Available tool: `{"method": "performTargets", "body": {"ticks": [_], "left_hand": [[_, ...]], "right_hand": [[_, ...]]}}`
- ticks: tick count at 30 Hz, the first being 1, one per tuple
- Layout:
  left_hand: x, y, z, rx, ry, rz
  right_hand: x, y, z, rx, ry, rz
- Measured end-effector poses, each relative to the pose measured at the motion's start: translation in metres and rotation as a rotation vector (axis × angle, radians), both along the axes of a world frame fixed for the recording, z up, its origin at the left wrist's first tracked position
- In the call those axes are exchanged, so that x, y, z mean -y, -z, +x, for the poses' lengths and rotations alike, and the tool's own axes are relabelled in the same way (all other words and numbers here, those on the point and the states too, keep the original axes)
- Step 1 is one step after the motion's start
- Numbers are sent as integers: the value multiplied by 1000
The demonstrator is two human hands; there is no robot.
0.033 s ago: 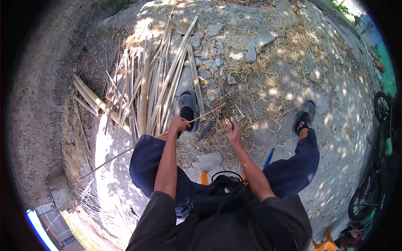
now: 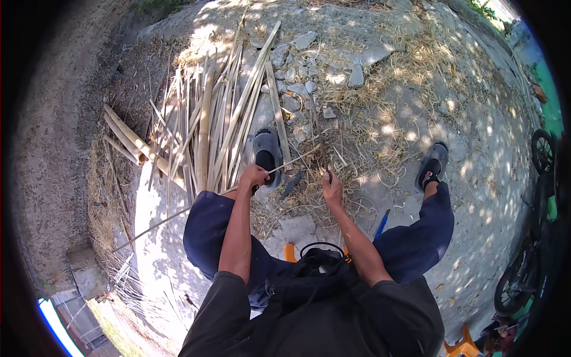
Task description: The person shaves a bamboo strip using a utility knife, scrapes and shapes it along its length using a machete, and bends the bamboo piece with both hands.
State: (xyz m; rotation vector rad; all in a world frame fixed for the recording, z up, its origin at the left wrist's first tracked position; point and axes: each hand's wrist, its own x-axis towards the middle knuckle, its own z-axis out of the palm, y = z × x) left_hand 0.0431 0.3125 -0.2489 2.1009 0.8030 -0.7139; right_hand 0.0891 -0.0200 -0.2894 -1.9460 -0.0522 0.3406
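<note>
My left hand (image 2: 254, 177) is closed around a long thin bamboo strip (image 2: 291, 162). The strip slants from between my feet, past my left knee, down to the lower left. My right hand (image 2: 333, 189) grips what looks like a long, narrow, dark knife (image 2: 322, 140), pointing away from me. The strip's far end lies close beside the blade; I cannot tell whether they touch. Below the strip, a dark flat piece (image 2: 291, 185) lies on the ground by my left shoe (image 2: 267, 156).
Split bamboo slats (image 2: 253, 98) lie piled ahead on the left, beside thicker bamboo poles (image 2: 134, 140). Curly shavings (image 2: 386, 134) and broken stones (image 2: 304, 40) litter the ground. A blue object (image 2: 382, 223) lies by my right thigh. A bicycle wheel (image 2: 513, 284) stands at the right.
The knife's blade shows at fuller length, reaching farther ahead. The strip has shifted slightly; both hands stay nearly in place.
</note>
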Motion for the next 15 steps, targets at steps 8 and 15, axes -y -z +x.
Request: {"method": "performTargets", "body": {"ticks": [8,15], "left_hand": [[11,-3,18,-5,-4,-42],[6,-18,8,-13,39,128]], "right_hand": [[29,41,-16,-279,-63,-283],[12,16,-9,-77,-58,-80]]}}
